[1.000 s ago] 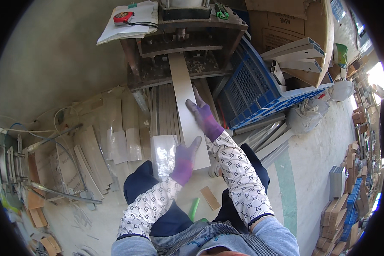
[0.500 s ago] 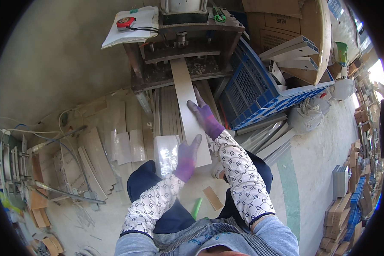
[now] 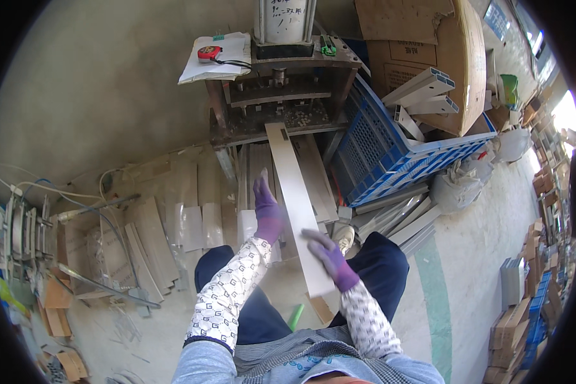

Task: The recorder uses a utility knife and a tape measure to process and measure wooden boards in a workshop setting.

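Observation:
A long white strip (image 3: 292, 185) slopes from the press machine (image 3: 280, 83) down toward my lap. My right hand (image 3: 327, 257), in a purple glove, grips the strip near its close end, fingers laid across its top. My left hand (image 3: 267, 210), also in a purple glove, reaches forward with its fingers stretched flat. It rests on a stack of pale strips (image 3: 253, 169) just left of the long strip and holds nothing. I sit with my knees spread either side of the strip's near end.
A blue plastic crate (image 3: 390, 157) holding metal profiles leans at the right. Pale strips and clear film sheets (image 3: 192, 224) lie on the floor at the left. A red tape measure (image 3: 208, 53) lies on papers atop the machine. Cardboard boxes (image 3: 416, 45) stand behind.
My right hand has slid back along the strip to its near end. My left hand has moved forward from the film sheet onto the stack beside the strip.

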The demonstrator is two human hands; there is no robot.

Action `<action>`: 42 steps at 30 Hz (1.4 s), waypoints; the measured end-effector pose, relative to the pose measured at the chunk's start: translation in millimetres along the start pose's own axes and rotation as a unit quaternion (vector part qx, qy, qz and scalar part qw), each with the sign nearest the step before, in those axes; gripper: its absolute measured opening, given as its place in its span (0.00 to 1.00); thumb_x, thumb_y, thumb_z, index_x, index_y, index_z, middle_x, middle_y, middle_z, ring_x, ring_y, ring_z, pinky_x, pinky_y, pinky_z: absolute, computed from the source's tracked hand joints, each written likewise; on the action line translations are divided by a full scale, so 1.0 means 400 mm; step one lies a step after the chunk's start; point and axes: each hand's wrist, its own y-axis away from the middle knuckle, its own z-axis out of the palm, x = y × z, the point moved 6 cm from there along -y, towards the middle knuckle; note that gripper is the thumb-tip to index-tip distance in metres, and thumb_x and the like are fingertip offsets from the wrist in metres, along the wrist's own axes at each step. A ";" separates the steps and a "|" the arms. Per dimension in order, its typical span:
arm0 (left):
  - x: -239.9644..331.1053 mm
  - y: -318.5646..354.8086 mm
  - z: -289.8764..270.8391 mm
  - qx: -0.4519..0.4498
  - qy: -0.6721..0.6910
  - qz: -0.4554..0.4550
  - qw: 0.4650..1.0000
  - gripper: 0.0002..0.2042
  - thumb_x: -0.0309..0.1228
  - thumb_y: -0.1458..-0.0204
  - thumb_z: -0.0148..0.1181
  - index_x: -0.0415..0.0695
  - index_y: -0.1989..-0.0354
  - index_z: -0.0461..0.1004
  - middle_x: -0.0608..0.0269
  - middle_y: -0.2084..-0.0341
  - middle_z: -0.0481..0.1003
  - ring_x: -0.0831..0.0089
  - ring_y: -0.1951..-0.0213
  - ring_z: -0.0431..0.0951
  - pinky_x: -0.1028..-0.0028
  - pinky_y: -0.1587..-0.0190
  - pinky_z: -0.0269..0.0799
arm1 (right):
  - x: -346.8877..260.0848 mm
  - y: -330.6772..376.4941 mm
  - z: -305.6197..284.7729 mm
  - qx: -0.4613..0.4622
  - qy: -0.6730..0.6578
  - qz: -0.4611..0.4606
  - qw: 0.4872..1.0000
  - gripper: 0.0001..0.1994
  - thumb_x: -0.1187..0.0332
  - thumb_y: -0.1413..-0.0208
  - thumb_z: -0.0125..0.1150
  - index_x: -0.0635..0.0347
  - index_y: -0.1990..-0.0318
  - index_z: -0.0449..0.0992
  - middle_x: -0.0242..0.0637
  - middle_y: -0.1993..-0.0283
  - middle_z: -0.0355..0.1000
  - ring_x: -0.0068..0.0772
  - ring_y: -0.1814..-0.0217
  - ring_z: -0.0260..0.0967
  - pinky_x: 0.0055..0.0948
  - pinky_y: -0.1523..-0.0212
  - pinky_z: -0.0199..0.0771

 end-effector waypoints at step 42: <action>-0.115 -0.119 0.071 -0.098 0.444 -0.394 0.799 0.24 0.50 0.44 0.63 0.49 0.45 0.71 0.64 0.73 0.75 0.74 0.74 0.77 0.69 0.76 0.77 | 0.066 -0.174 0.173 0.140 -0.255 0.129 0.948 0.22 0.55 0.35 0.52 0.62 0.42 0.71 0.32 0.67 0.74 0.17 0.70 0.70 0.18 0.70 0.69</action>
